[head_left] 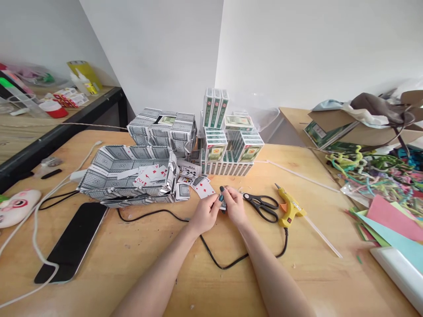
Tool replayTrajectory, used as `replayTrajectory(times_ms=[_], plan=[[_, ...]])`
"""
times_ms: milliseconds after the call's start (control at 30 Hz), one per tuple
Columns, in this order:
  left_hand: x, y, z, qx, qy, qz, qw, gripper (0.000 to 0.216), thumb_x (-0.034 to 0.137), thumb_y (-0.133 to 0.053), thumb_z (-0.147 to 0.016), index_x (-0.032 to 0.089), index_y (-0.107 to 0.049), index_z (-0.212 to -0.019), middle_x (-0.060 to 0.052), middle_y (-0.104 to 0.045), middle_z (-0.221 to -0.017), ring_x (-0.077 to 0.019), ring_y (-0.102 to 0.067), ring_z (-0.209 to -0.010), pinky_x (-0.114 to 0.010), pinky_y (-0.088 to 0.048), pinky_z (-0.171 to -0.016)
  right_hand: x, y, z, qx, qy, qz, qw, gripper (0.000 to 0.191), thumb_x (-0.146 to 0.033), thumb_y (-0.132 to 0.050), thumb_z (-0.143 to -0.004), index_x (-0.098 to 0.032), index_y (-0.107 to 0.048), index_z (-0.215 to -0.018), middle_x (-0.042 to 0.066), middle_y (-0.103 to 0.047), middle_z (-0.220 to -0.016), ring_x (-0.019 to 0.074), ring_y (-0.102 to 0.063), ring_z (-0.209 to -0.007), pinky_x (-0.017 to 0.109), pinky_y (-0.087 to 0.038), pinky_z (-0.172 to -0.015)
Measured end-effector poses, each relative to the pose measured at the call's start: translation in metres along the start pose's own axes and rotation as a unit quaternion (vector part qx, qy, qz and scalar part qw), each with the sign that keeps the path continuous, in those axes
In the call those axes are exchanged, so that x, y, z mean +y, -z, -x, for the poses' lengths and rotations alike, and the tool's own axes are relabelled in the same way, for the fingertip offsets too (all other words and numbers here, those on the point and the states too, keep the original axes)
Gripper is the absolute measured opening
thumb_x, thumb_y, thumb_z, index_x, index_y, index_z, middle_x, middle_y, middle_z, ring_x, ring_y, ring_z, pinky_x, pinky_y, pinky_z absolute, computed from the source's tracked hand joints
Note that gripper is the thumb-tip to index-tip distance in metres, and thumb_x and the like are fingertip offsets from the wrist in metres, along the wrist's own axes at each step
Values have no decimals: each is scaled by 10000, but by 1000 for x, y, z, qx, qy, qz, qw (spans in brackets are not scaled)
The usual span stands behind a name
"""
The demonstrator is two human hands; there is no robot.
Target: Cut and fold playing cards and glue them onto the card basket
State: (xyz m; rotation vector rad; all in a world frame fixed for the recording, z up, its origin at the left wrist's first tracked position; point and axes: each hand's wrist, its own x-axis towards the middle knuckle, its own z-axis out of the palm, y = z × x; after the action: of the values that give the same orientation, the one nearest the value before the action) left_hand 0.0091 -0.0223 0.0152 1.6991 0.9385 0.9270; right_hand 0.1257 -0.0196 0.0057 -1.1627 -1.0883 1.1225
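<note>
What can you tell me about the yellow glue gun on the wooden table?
The yellow plastic glue gun lies on its side on the light wooden table, right of the black-handled scissors and apparently not touching them. Its narrow nozzle points up-left, it has an orange trigger, and a pale glue stick juts from its back toward the lower right. A black cord leaves its handle and curves under the person's forearms. Neither hand touches it.

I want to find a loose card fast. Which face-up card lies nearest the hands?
The red diamonds card, just beyond the left hand. The other face-up cards lie farther back, by the card-built box.
</note>
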Motion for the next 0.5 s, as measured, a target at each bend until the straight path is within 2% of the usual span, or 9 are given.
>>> replayTrajectory(times_ms=[100, 200, 333, 500], plan=[[-3, -4, 2, -9, 35, 61, 997, 309, 388, -363, -864, 182, -362, -634, 62, -324, -494, -74, -312, -460, -208, -268, -457, 3, 1, 2, 22, -66, -80, 994, 374, -415, -543, -737, -209, -314, -526, -67, -244, -493, 85, -215, -442, 229, -202, -403], [-7, -4, 1, -4, 68, 116, 991, 307, 416, -365, -862, 175, -394, -673, 73, -309, -491, -61, -292, -428, -201, -251, -435, 5, 1, 4, -33, -138, -143, 979, 356, -475, -526, -733, -215, -344, -572, -70, -275, -478, 85, -230, -408, 229, -193, -379], [-9, 2, 0, -29, 89, 158, 983, 309, 437, -385, -853, 164, -431, -716, 83, -293, -476, -49, -272, -400, -193, -226, -410, 3, 2, 6, -92, -141, -154, 974, 350, -494, -579, -712, -209, -398, -619, -67, -326, -488, 81, -270, -413, 223, -223, -394], [-10, 4, 1, -32, 87, 181, 979, 309, 443, -401, -847, 163, -421, -716, 80, -291, -506, -36, -262, -394, -186, -211, -395, -1, 3, 5, -104, -144, -114, 977, 383, -541, -571, -711, -208, -401, -625, -71, -319, -484, 78, -269, -414, 221, -231, -405]])
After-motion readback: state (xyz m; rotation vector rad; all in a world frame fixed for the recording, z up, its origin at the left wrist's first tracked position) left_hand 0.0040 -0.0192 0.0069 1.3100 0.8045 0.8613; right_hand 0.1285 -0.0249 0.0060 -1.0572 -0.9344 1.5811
